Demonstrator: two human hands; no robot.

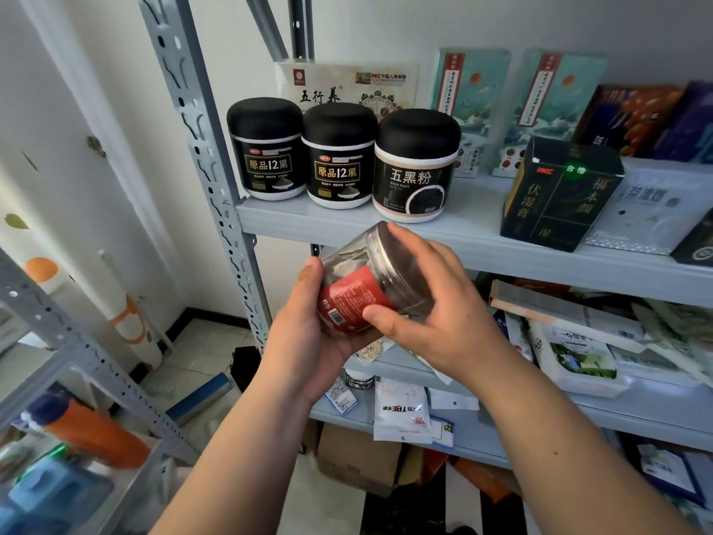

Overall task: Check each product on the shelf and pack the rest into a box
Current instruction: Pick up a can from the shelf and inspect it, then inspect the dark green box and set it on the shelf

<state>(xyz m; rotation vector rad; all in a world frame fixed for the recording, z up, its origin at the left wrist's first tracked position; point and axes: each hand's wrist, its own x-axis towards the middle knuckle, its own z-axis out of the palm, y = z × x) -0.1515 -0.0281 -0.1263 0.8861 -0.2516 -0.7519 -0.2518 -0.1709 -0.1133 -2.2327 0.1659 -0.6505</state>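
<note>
Straight ahead, a white wall [386, 25] backs a grey metal rack [200, 148], whose upper shelf [482, 214] carries three black-lidded tubs [339, 156] and a dark carton [559, 195]. Just below the shelf's edge, the left hand [308, 334] cups a tilted clear jar [347, 295] while the right hand [436, 303] grips its lid end.

Small stockroom for packaged health foods, set up in a plain, domestic-looking room. A grey slotted-steel shelving rack [216, 156] stands against a white wall [115, 110]. Its upper shelf [347, 222] carries a row of three black-lidded tubs [339, 156] with Chinese labels, a dark carton [559, 198], and teal gift boxes [468, 106] at the back. The lower shelf [636, 415] is heaped with loose sachets and flat packets, among them a white pouch [403, 413]. A brown cardboard box [355, 457] sits under the rack. A second rack [77, 341] at the left holds an orange bottle [92, 430]. The floor [200, 349] is pale tile.
</note>
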